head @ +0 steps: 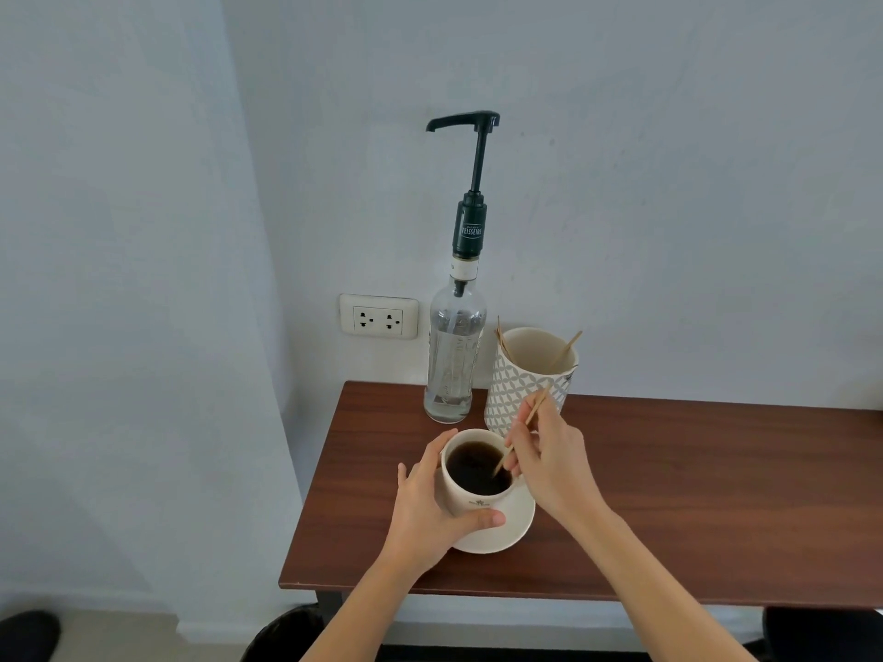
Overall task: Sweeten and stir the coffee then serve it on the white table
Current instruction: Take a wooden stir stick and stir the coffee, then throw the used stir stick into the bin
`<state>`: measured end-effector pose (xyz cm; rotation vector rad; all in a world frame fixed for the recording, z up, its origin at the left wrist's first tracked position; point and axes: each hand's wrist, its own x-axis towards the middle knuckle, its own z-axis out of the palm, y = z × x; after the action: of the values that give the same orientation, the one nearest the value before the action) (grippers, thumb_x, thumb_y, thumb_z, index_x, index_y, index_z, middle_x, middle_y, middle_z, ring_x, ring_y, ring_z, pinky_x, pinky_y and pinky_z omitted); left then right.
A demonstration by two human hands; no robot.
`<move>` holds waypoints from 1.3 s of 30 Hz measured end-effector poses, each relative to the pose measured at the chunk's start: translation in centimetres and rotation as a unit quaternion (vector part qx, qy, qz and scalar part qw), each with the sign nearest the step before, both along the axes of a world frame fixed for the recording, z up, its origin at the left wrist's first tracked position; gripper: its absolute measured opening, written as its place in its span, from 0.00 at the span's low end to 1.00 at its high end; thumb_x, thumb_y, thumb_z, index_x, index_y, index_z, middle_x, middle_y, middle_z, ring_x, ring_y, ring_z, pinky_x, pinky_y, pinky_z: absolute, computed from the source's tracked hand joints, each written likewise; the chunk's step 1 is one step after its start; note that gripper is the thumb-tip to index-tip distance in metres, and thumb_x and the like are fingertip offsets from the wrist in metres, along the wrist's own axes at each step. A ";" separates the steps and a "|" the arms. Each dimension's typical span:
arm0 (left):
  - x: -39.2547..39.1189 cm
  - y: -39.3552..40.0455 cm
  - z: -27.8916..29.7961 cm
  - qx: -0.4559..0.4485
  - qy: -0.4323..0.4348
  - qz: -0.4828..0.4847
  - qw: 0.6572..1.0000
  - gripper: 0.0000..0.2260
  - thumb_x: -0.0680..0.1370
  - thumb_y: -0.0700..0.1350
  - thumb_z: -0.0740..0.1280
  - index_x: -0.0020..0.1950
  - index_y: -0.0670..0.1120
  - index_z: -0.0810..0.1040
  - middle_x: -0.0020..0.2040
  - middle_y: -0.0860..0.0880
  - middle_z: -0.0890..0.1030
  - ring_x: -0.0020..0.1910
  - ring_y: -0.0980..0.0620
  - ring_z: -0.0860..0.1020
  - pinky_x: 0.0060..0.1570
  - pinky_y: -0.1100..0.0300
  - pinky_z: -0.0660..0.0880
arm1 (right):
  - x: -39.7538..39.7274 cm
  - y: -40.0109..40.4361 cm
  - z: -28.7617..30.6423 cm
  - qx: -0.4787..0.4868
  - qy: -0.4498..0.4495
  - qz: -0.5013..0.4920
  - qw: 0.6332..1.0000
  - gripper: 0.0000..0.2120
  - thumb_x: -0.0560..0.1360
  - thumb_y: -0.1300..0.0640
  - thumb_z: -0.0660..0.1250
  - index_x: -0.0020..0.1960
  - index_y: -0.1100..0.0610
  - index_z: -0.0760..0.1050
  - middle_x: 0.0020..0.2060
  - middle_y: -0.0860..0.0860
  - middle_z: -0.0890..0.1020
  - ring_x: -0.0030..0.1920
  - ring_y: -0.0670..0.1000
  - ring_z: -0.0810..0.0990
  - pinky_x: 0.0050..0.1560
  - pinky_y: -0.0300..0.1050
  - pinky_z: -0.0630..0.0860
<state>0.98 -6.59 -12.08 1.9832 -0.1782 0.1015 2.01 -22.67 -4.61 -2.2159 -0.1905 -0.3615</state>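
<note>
At lower centre, the right hand (549,463) pinches one stir stick (521,434), tip in the coffee; the left hand (430,508) wraps the one cup (478,475) on its saucer (518,523) — stirring looks underway. Next, I judge: lift the stick out, carry cup and saucer level. Behind stand one syrup bottle (456,355) and one holder (525,375) on the brown table (693,494).

Both forearms are bare all the way down to the near edge, no sleeves showing. The left hand (432,511) and right hand (554,463) wear nothing: no rings, watch, bracelets or gloves. Nails look short and unpainted. A dark shoe (26,635) pokes in at the near left corner.
</note>
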 end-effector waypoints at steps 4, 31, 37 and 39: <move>0.0 0.0 0.0 0.002 0.000 -0.006 1.000 0.43 0.61 0.62 0.80 0.71 0.62 0.64 0.65 0.66 0.74 0.71 0.61 0.68 0.77 0.38 0.43 | -0.9 -0.2 0.5 0.037 -0.046 0.003 0.998 0.09 0.81 0.61 0.61 0.47 0.48 0.67 0.35 0.50 0.82 0.34 0.49 0.84 0.41 0.47 0.84; 0.9 17.9 -1.0 -0.001 -0.095 0.294 0.951 0.22 0.85 0.50 0.52 0.77 0.43 0.64 0.76 0.46 0.63 0.76 0.50 0.62 0.73 0.59 0.59 | -3.9 5.6 4.7 0.486 0.011 0.008 0.874 0.11 0.83 0.62 0.57 0.44 0.51 0.69 0.34 0.56 0.83 0.32 0.53 0.84 0.35 0.42 0.84; 3.0 29.3 -7.0 0.122 -0.001 0.255 0.959 0.23 0.85 0.49 0.53 0.79 0.42 0.58 0.80 0.43 0.56 0.79 0.43 0.57 0.75 0.45 0.60 | -5.1 20.3 0.1 0.411 0.042 0.012 0.911 0.08 0.84 0.61 0.55 0.47 0.55 0.69 0.39 0.60 0.84 0.35 0.57 0.86 0.38 0.46 0.85; 4.1 32.0 -8.2 0.155 0.008 0.221 0.963 0.24 0.85 0.49 0.54 0.79 0.42 0.58 0.80 0.42 0.55 0.78 0.42 0.58 0.74 0.44 0.61 | -5.5 25.6 -2.4 0.340 0.035 0.003 0.940 0.06 0.83 0.58 0.56 0.48 0.57 0.69 0.40 0.57 0.85 0.37 0.56 0.86 0.41 0.49 0.84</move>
<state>5.09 25.46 -20.29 2.3076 0.2795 0.3644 -3.53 2.89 -7.06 -1.5379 -0.0227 -0.2881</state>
